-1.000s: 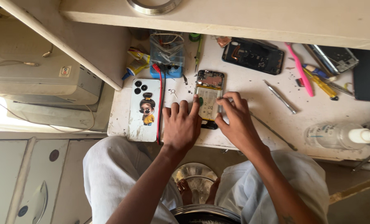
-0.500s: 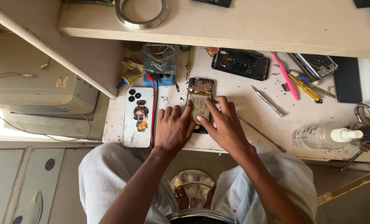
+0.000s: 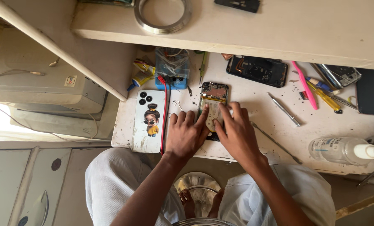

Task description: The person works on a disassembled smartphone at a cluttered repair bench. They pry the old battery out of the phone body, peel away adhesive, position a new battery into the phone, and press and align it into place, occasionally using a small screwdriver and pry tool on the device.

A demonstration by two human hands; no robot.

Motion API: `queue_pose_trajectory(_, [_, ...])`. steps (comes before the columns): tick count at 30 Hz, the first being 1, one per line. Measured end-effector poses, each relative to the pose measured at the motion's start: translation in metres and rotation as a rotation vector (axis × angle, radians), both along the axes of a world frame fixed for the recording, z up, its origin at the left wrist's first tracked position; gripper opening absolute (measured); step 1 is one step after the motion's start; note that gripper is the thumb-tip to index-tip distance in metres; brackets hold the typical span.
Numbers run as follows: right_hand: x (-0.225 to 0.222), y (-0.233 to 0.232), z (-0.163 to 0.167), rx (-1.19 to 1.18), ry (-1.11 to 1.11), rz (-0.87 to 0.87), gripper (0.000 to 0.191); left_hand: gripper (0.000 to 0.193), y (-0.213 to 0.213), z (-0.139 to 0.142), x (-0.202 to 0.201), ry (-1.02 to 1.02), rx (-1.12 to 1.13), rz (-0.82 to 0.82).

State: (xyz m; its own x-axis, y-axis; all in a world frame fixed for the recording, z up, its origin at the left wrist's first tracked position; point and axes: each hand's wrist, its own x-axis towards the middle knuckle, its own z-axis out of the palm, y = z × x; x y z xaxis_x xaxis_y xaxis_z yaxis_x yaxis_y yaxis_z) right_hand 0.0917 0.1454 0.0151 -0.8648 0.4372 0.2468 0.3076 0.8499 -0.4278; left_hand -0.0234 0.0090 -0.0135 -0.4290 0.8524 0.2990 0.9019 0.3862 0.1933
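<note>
An opened phone (image 3: 213,99) lies back-up on the white workbench (image 3: 262,125), its circuit board and battery exposed. My left hand (image 3: 187,134) rests on the bench at the phone's left side, forefinger pressed against its edge. My right hand (image 3: 236,130) covers the phone's lower right, fingertips pressing on the battery area. Neither hand holds a tool.
A white phone case with a cartoon figure (image 3: 150,120) lies left of my hands, with red and black wires (image 3: 165,109) beside it. Behind are a blue box with a bag (image 3: 172,71), another opened phone (image 3: 257,70), tweezers (image 3: 284,109), screwdrivers (image 3: 321,94), a clear bottle (image 3: 342,150).
Both hands have shifted slightly over the phone; my right fingers now press further up on the battery. The camera view has drifted, moving the bench a little lower in frame.
</note>
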Motion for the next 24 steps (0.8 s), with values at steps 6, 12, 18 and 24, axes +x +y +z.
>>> queue_pose_trajectory(6, [-0.005,0.007,-0.003,-0.032,0.115,-0.024,0.046,0.059,0.000,0.000,0.002,-0.003,0.010,0.009])
queue_pose_trajectory(12, [-0.007,0.008,-0.002,-0.015,0.076,-0.041,0.039,0.057,0.000,0.003,0.003,0.000,0.012,0.009])
queue_pose_trajectory(18, [-0.009,0.009,-0.002,0.036,0.113,0.002,0.037,0.057,0.000,0.004,0.003,0.003,0.013,0.010])
queue_pose_trajectory(24, [-0.012,0.011,0.001,-0.017,0.092,-0.024,0.036,0.057,0.000,0.005,0.003,0.015,0.034,0.011])
